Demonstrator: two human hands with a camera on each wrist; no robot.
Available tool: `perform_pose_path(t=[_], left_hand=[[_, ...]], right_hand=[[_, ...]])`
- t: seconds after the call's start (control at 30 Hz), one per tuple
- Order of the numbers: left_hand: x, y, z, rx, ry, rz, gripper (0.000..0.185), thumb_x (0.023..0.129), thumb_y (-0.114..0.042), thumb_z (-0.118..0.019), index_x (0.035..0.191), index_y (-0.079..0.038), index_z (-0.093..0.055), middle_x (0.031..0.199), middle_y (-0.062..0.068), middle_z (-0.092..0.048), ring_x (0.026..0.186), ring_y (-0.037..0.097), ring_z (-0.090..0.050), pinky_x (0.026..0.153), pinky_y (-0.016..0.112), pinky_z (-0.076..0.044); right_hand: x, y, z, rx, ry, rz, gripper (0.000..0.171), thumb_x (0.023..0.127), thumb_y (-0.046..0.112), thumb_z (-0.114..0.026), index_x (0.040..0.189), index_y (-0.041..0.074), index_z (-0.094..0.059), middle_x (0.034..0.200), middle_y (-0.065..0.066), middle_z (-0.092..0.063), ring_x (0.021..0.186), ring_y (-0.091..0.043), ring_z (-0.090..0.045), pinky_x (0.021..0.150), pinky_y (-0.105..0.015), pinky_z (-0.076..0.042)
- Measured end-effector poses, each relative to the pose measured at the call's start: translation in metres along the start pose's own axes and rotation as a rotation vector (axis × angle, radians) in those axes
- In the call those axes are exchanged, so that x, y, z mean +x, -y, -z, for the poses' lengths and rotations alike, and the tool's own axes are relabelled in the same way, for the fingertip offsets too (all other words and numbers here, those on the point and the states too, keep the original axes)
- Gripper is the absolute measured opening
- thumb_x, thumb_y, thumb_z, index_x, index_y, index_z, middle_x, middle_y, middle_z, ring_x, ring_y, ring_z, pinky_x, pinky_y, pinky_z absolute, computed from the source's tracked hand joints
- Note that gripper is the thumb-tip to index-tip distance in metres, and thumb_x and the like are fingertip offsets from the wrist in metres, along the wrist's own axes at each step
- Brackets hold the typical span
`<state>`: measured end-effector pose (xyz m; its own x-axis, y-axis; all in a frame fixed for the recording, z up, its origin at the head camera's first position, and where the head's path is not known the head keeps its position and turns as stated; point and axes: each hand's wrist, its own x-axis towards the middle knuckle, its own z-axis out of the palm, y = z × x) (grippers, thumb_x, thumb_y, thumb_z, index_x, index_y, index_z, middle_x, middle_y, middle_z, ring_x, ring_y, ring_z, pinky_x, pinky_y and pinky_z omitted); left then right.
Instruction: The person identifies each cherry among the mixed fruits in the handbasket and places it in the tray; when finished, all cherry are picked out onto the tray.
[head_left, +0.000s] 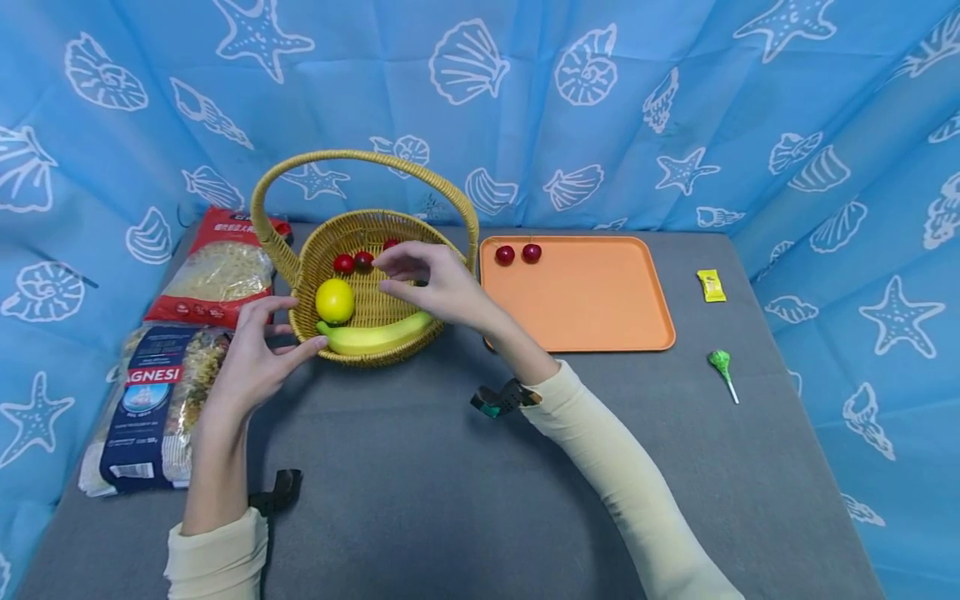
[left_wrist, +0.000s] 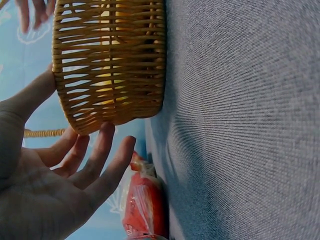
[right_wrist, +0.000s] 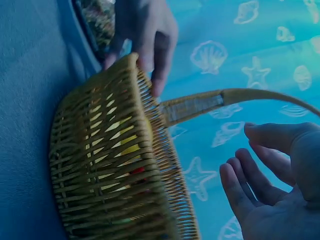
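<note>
A wicker basket with a tall arched handle stands on the table. My left hand holds its left rim, thumb at the front and fingertips against the woven side, as the left wrist view shows. Above the basket's right part hovers my right hand, fingers loosely bent and nothing between them. Inside the basket lie a banana, a yellow round fruit and red cherries, one of them partly hidden by the right hand.
An orange tray with two cherries at its back left stands right of the basket. Farther right lie a yellow wrapped candy and a green lollipop. Pasta bags and a red-packed bag occupy the left side.
</note>
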<state>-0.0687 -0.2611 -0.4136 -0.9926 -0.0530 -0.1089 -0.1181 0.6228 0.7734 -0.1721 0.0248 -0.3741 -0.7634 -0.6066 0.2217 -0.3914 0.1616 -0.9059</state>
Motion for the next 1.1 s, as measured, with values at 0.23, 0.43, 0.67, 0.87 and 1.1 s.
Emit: perform_pose_path(t=[0.23,0.43,0.67,0.87,1.1], left_hand=[[0.0,-0.001,-0.001,0.001,0.004,0.006,0.078,0.099,-0.04,-0.08,0.161,-0.009,-0.043,0.166,0.027,-0.031,0.135,0.05,-0.056,0.078,0.006,-0.046],[0.0,-0.002,-0.001,0.008,-0.006,-0.004,0.077,0.1,-0.038,-0.08,0.16,-0.007,-0.043,0.164,0.028,-0.031,0.133,0.049,-0.057,0.077,0.006,-0.046],[-0.001,-0.002,0.0,0.004,-0.002,-0.006,0.076,0.1,-0.038,-0.08,0.16,-0.008,-0.043,0.163,0.028,-0.032,0.133,0.05,-0.057,0.076,0.005,-0.046],[0.001,-0.001,0.001,-0.006,0.009,-0.008,0.077,0.1,-0.039,-0.08,0.16,-0.008,-0.042,0.163,0.028,-0.032,0.133,0.05,-0.057,0.076,0.005,-0.046],[0.001,-0.001,0.001,-0.001,0.006,-0.006,0.078,0.1,-0.038,-0.08,0.161,-0.008,-0.042,0.163,0.028,-0.032,0.132,0.05,-0.058,0.077,0.006,-0.046]], right_hand=[[0.044,-0.019,-0.014,-0.073,0.011,-0.112,0.03,0.103,0.014,-0.075,0.128,-0.002,-0.073,0.127,-0.018,-0.076,0.112,-0.024,-0.074,0.098,-0.025,-0.06],[0.07,-0.032,-0.022,-0.136,0.032,-0.251,0.035,0.106,0.019,-0.072,0.136,0.002,-0.07,0.139,-0.016,-0.071,0.122,-0.028,-0.07,0.101,-0.034,-0.058],[0.087,-0.039,-0.027,-0.194,0.073,-0.396,0.042,0.108,0.022,-0.068,0.146,0.004,-0.063,0.151,-0.014,-0.063,0.128,-0.027,-0.07,0.111,-0.035,-0.055],[0.093,-0.044,-0.032,-0.127,0.109,-0.479,0.045,0.109,0.016,-0.064,0.153,0.006,-0.057,0.161,-0.015,-0.055,0.127,-0.029,-0.071,0.107,-0.035,-0.058],[0.093,-0.048,-0.038,-0.077,0.134,-0.509,0.049,0.108,0.007,-0.062,0.157,0.003,-0.054,0.163,-0.014,-0.055,0.152,-0.028,-0.052,0.12,-0.035,-0.05]])
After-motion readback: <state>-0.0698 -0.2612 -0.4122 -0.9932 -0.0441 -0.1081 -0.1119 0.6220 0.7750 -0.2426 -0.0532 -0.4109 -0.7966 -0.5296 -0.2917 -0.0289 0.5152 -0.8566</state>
